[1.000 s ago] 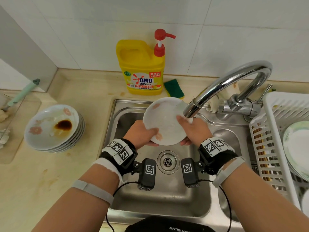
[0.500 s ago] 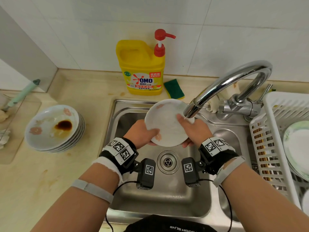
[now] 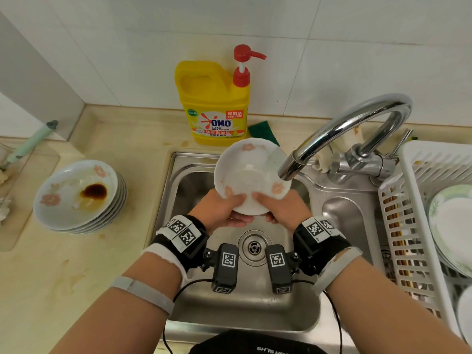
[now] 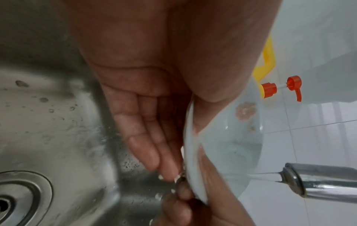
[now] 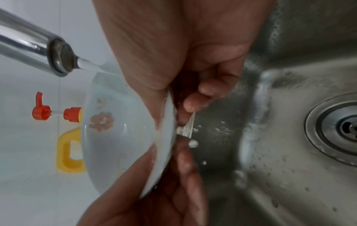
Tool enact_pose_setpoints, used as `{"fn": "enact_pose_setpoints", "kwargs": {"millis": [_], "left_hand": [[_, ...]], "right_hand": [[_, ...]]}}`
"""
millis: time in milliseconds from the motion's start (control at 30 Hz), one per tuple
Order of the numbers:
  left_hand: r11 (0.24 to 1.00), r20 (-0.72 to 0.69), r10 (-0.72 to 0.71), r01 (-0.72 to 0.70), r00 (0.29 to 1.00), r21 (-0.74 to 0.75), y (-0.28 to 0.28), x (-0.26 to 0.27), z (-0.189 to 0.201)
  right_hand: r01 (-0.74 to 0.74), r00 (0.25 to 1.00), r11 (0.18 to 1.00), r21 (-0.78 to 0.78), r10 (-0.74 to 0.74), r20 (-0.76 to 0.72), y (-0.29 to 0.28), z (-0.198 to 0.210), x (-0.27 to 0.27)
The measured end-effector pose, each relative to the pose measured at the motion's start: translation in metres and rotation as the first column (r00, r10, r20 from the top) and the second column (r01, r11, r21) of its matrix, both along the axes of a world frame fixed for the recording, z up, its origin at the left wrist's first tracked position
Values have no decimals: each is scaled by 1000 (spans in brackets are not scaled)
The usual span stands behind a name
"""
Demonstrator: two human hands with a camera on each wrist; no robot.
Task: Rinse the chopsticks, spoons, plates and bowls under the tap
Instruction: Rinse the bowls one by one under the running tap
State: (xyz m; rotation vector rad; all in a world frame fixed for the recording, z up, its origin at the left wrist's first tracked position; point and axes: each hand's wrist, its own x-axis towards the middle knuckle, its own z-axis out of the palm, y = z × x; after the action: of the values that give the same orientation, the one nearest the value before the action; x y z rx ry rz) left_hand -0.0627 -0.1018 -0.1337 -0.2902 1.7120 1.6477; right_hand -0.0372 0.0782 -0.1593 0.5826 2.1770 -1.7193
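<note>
Plate [image 3: 251, 175] | white, pink flowers, wet | tilted | both hands [image 3: 251, 213] gripping

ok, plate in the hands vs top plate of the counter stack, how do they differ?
The held plate is tilted under the tap, gripped at its near rim by the left hand and right hand; the top stack plate lies flat on the counter. The held plate is wet under running water and looks mostly clean; the top stack plate has a dark sauce puddle. Both are white with pink flower prints.
</note>
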Motion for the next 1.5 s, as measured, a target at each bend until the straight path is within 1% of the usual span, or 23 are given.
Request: {"fn": "enact_pose_setpoints", "kwargs": {"millis": [67,167,267,333,400,500,567,633,667,733,800,900,1000,1067,1133,1200,1267,1333,1400,1500], "left_hand": [[999,-18,-42,42,999,-30,-4,-3,0],[977,-67,-155,143,986,-155,-9,-10,1],[940,-109,-266,232,958,-252,-11,-11,2],[924,-125,-298,253,946,-287,-10,-11,3],[924,-132,-293,245,947,-294,-9,-11,3],[926,-143,-281,229,949,-299,-10,-11,5],[923,-146,-286,232,947,-306,-11,-11,6],[920,-153,-292,233,944,-315,-12,-10,5],[920,-159,-289,228,944,-318,-11,-9,5],[924,-167,-278,216,946,-316,-9,-8,6],[931,-171,-257,197,951,-308,-8,-7,5],[937,-193,-222,154,956,-313,-8,-8,3],[944,-231,-163,84,959,-318,-8,-10,0],[955,-229,-110,39,967,-294,-7,-9,-1],[974,-189,-54,10,981,-228,-4,-7,-1],[989,-104,-30,14,994,-146,0,-4,0],[994,-64,-51,45,997,-103,2,-2,0],[990,-83,-84,73,993,-124,0,-3,1],[978,-130,-127,102,983,-180,-2,-5,2],[936,-214,-246,175,945,-305,-3,-9,2]], "right_hand": [[6,1000,999,32,-7,30,2,-1,-1],[48,994,994,94,-57,94,9,5,-9],[28,986,978,205,-61,156,15,16,-18],[5,984,965,263,-52,170,18,18,-20],[-8,990,957,290,-34,138,20,16,-18],[-69,996,958,279,48,81,22,9,-13],[-121,992,958,261,104,78,25,4,-11],[-146,987,951,273,121,104,23,3,-11],[-133,987,950,284,101,126,22,5,-12],[-55,986,956,287,7,168,18,11,-15],[5,986,955,297,-55,160,18,15,-18],[-10,996,944,329,-19,85,19,14,-16],[-16,1000,966,259,11,20,19,9,-11],[6,1000,977,214,-10,13,19,4,-9],[35,999,983,178,-39,20,17,-1,-6],[47,998,989,143,-53,35,13,-4,-4],[36,997,993,115,-43,59,9,-5,0],[16,996,990,137,-28,88,9,-5,0],[26,992,986,165,-46,122,11,-1,-3],[68,976,979,194,-105,189,15,12,-11]]}}
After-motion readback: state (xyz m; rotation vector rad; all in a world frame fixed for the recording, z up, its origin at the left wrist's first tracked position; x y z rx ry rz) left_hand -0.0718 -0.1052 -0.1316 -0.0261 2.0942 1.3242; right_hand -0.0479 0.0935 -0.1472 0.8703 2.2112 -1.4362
